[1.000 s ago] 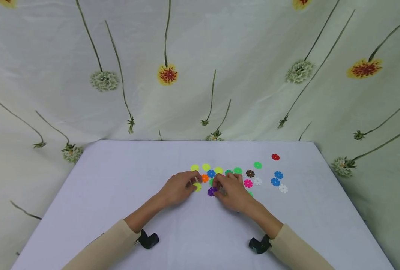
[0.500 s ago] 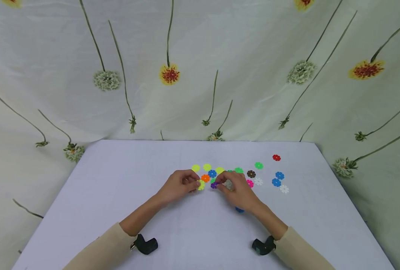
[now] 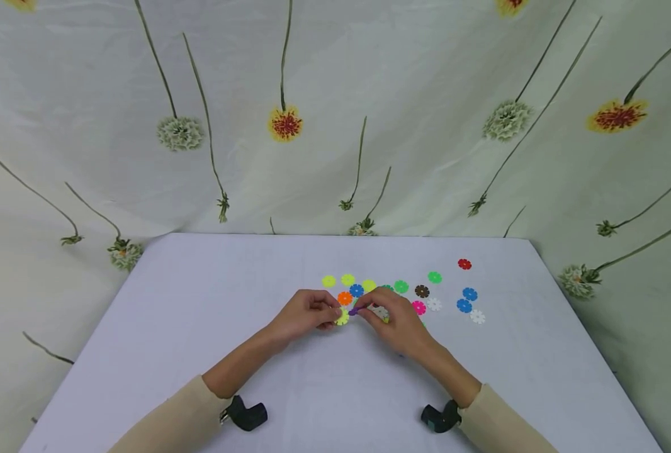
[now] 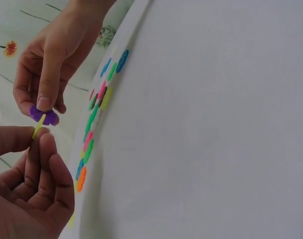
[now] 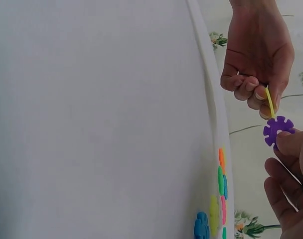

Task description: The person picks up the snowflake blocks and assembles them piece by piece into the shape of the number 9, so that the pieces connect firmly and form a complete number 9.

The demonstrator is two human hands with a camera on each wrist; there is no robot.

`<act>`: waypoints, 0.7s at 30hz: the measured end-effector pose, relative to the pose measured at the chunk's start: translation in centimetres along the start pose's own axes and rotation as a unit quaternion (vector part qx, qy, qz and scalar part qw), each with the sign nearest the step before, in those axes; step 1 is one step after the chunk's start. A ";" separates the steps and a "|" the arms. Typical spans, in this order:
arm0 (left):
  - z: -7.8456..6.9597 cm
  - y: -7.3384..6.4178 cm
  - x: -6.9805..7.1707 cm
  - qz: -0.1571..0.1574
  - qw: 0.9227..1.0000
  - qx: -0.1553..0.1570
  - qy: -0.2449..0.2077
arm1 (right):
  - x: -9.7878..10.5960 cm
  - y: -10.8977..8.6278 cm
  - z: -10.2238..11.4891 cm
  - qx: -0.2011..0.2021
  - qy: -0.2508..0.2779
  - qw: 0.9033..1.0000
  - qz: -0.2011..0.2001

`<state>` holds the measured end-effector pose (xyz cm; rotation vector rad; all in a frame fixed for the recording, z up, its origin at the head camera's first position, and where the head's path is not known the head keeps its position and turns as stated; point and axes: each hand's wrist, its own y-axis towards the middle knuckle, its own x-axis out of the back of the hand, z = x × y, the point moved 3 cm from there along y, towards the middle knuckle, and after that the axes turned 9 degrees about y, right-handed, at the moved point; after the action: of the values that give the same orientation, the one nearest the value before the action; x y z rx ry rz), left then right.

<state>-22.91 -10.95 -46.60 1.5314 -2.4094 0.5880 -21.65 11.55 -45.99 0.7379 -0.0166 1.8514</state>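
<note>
Between thumb and fingers, my left hand [image 3: 308, 314] pinches a yellow notched disc [image 3: 342, 316], seen edge-on in the left wrist view. My right hand [image 3: 394, 319] pinches a purple notched disc [image 5: 277, 130], flower-shaped with slots round its rim. Both discs are held off the table, roughly at right angles. In the wrist views the edge of the yellow disc meets the rim of the purple one; how deep the slots engage I cannot tell. An orange disc [image 3: 344, 298] and a blue disc [image 3: 356, 290] lie just beyond the fingers.
Several loose discs lie on the white table [image 3: 199, 302], among them a brown disc [image 3: 422, 291], a pink disc [image 3: 418, 307] and a red disc [image 3: 464, 264]. Some are partly hidden by the right hand. A flower-print cloth [image 3: 324, 75] hangs behind the table.
Both hands have lifted their discs and come together. The yellow disc has moved right, and the purple disc has turned from flat to nearly edge-on in the head view.
</note>
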 end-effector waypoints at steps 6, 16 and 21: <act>0.1 -0.1 -0.2 0.002 1.000 0.007 -0.009 | -0.1 -0.3 0.0 0.012 0.000 1.000 0.007; 0.0 -0.3 -0.7 0.014 1.000 -0.009 -0.021 | -0.4 -0.6 0.4 0.051 0.007 0.999 -0.002; -0.4 -0.2 -1.0 0.023 0.999 -0.006 -0.042 | -0.2 -0.9 0.7 0.065 0.016 0.998 -0.016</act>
<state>-22.26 -10.04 -46.61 1.5280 -2.5130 0.5261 -20.50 11.44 -45.79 0.7924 0.1366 1.8468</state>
